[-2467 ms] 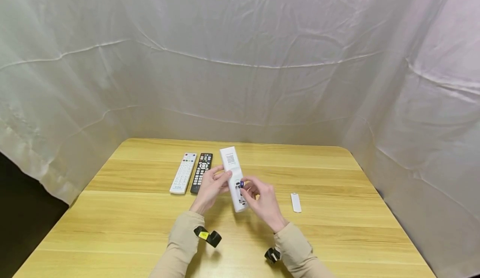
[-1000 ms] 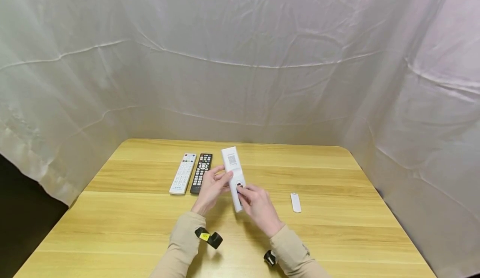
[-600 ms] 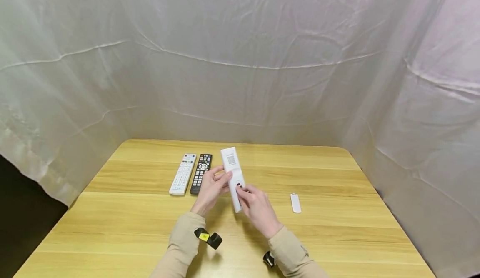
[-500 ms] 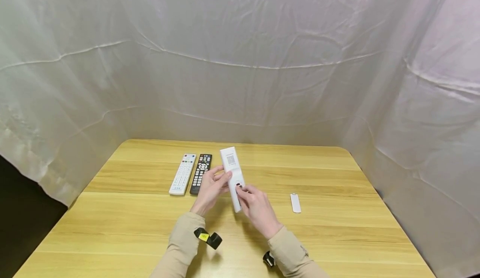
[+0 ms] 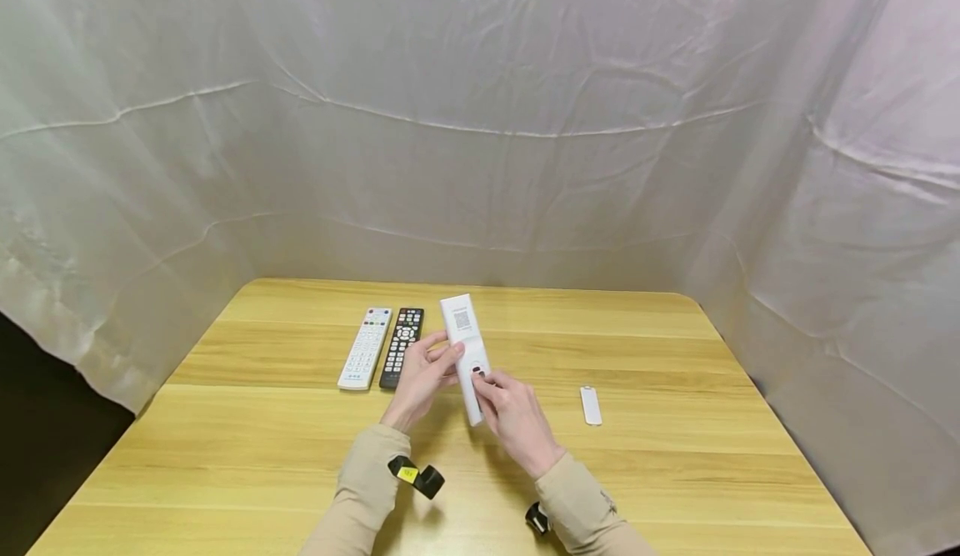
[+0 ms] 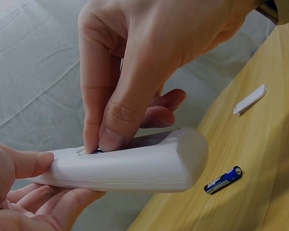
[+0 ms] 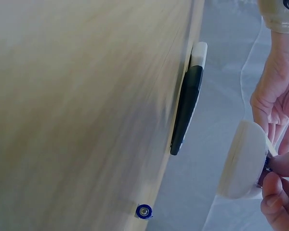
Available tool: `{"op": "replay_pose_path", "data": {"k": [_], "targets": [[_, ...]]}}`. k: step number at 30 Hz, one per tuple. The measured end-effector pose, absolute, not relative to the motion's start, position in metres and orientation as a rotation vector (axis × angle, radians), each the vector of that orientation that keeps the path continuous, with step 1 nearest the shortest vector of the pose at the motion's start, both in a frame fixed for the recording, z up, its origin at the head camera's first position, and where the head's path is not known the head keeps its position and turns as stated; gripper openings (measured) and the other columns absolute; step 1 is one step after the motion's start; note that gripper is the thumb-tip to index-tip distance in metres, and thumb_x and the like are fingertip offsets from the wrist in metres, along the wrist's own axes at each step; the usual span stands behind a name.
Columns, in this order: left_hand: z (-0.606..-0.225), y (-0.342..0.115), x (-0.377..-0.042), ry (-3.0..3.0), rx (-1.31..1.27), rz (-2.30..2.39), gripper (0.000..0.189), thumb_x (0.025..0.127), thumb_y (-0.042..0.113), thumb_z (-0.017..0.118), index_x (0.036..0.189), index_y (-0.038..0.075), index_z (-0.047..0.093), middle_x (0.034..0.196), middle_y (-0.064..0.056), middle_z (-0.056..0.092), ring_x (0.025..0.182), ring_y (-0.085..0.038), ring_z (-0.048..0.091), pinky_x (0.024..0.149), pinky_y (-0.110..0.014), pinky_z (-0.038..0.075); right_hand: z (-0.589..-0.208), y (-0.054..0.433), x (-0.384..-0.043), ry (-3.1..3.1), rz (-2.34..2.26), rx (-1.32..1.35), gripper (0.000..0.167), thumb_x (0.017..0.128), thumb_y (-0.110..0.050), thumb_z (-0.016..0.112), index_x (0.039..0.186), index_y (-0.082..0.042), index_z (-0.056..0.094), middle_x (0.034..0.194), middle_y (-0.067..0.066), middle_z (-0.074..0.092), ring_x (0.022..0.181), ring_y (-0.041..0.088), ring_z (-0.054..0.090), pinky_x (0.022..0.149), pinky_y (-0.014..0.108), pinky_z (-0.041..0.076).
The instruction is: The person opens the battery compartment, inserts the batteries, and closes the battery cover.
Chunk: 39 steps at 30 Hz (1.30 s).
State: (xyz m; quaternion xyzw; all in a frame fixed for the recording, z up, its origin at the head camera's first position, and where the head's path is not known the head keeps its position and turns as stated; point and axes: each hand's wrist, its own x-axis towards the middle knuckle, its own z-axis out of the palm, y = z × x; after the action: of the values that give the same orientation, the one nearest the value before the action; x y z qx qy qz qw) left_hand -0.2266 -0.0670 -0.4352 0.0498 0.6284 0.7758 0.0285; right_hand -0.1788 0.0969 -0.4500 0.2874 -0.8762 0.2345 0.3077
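Note:
A white remote control (image 5: 461,319) is tilted above the table, its back towards me and its battery compartment uncovered. My left hand (image 5: 422,378) grips it near the middle, thumb on the back and fingers underneath. With thumb and index finger, my right hand (image 5: 519,424) pinches a blue battery (image 6: 97,151) in the compartment; in the left wrist view only a sliver of it shows between the fingertips. On the table below lies another blue battery (image 6: 223,180), seen end-on in the right wrist view. To the right lies the white battery cover (image 5: 591,406).
Left of my hands, a white remote (image 5: 365,349) and a black remote (image 5: 402,348) lie side by side, buttons up. Pale curtains (image 5: 480,164) stand behind and beside the wooden table (image 5: 637,348).
Since the oldest frame, my right hand has moved slightly left and down, taking the battery from the compartment's edge into it. Over the last half second both hands have barely moved.

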Motion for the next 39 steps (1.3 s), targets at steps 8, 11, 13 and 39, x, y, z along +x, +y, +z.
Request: {"op": "replay_pose_path", "data": {"k": [8,11,13,39], "targets": [[-0.4354,-0.0663,-0.2269,1.937,0.131,2.403,0.043,0.099,0.003,0.059,0.138,-0.012,0.049,0.122,-0.037,0.064,0.082,-0.017,0.076,0.075,-0.029,0.066,-0.4518,0.0975,-0.1787,-2.320,0.555,0.778,0.031,0.078,0.001,0.081,0.108,0.000,0.076,0.091,0.008,0.074,0.073,0.018,0.071,0.060,0.020,0.061],[-0.4351,-0.0659,-0.2269,1.944,0.108,2.406,0.042,0.099,0.003,0.060,0.137,-0.011,0.050,0.122,-0.036,0.064,0.083,-0.018,0.076,0.073,-0.028,0.066,-0.4521,0.0976,-0.1781,-2.324,0.533,0.797,0.033,0.078,0.001,0.081,0.110,0.001,0.075,0.093,0.009,0.073,0.073,0.019,0.071,0.060,0.019,0.061],[-0.4348,-0.0659,-0.2271,1.950,0.092,2.405,0.042,0.099,0.002,0.059,0.138,-0.010,0.050,0.122,-0.036,0.064,0.083,-0.020,0.076,0.072,-0.027,0.066,-0.4520,0.0974,-0.1777,-2.328,0.520,0.803,0.033,0.078,0.002,0.081,0.111,0.001,0.074,0.094,0.009,0.073,0.074,0.018,0.070,0.060,0.019,0.061],[-0.4362,-0.0667,-0.2264,1.926,0.114,2.413,0.045,0.099,0.002,0.058,0.140,-0.012,0.045,0.123,-0.038,0.062,0.085,-0.020,0.076,0.074,-0.029,0.066,-0.4440,0.0990,-0.1764,-2.504,0.595,0.795,0.034,0.082,0.005,0.076,0.116,0.002,0.072,0.101,0.011,0.073,0.075,0.018,0.070,0.061,0.015,0.060]]}}
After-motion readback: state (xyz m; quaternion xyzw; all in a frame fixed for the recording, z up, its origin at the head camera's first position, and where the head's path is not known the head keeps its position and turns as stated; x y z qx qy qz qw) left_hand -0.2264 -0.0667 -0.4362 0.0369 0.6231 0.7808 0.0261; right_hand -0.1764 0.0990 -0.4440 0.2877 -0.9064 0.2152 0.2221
